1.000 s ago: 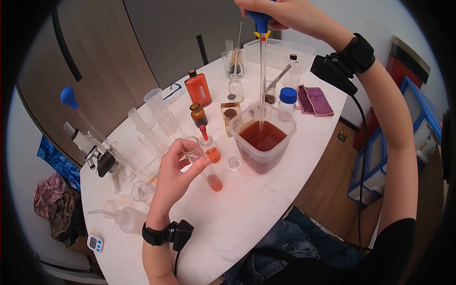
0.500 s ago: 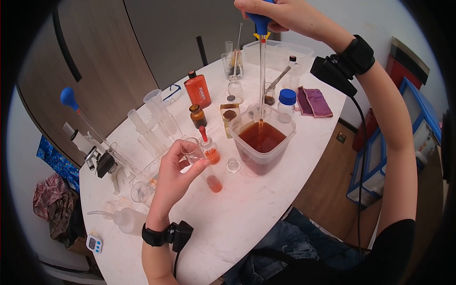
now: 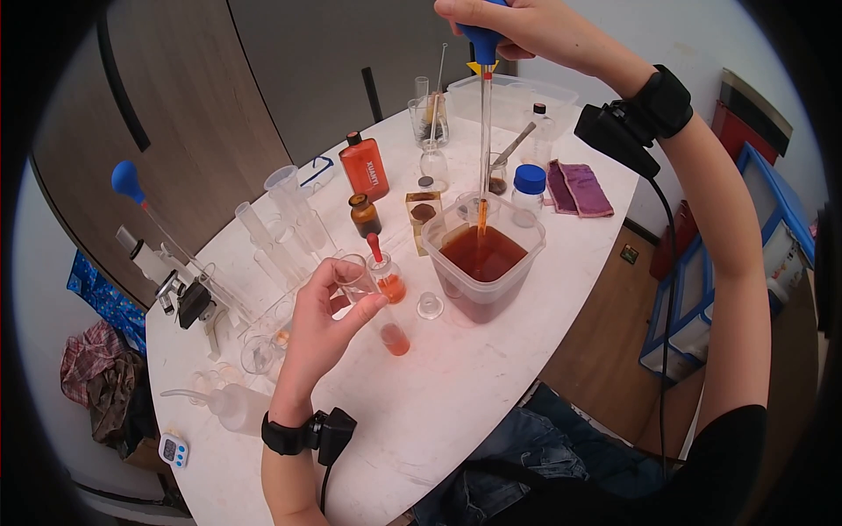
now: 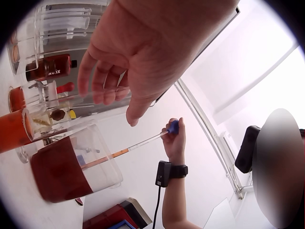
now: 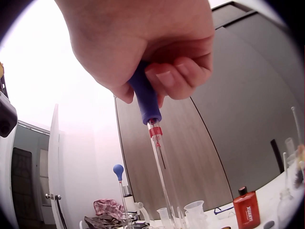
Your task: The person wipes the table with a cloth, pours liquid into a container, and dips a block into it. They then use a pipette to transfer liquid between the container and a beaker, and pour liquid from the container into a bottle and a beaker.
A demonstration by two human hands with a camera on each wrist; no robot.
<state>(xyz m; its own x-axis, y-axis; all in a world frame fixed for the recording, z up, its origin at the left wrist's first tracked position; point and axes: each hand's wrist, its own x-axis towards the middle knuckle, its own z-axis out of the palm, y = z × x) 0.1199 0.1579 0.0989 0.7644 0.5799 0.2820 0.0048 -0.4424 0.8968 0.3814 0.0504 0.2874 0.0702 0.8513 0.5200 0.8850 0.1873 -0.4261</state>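
Observation:
My left hand [image 3: 320,329] holds the upper part of a clear glass tube [image 3: 394,338] between thumb and fingers. Orange-red liquid fills the tube's bottom, which stands low over the table. High above, my right hand [image 3: 531,28] grips the blue rubber bulb [image 5: 145,98] of a long glass pipette [image 3: 486,123]. The pipette points down into a square translucent plastic tub [image 3: 458,294] of red-brown liquid, its tip hidden in it. In the left wrist view an orange column [image 4: 108,157] shows inside the pipette's lower part.
Behind the left hand stand a dropper bottle with a red bulb [image 3: 388,279], a brown bottle [image 3: 365,215] and a red bottle [image 3: 363,165]. A glass stopper [image 3: 430,305] lies beside the tub. At left are a microscope [image 3: 189,298], a wash bottle [image 3: 235,405] and measuring cylinders [image 3: 267,254].
Orange liquid has risen inside the pipette's lower part above the tub's liquid. Both hands stay almost where they were.

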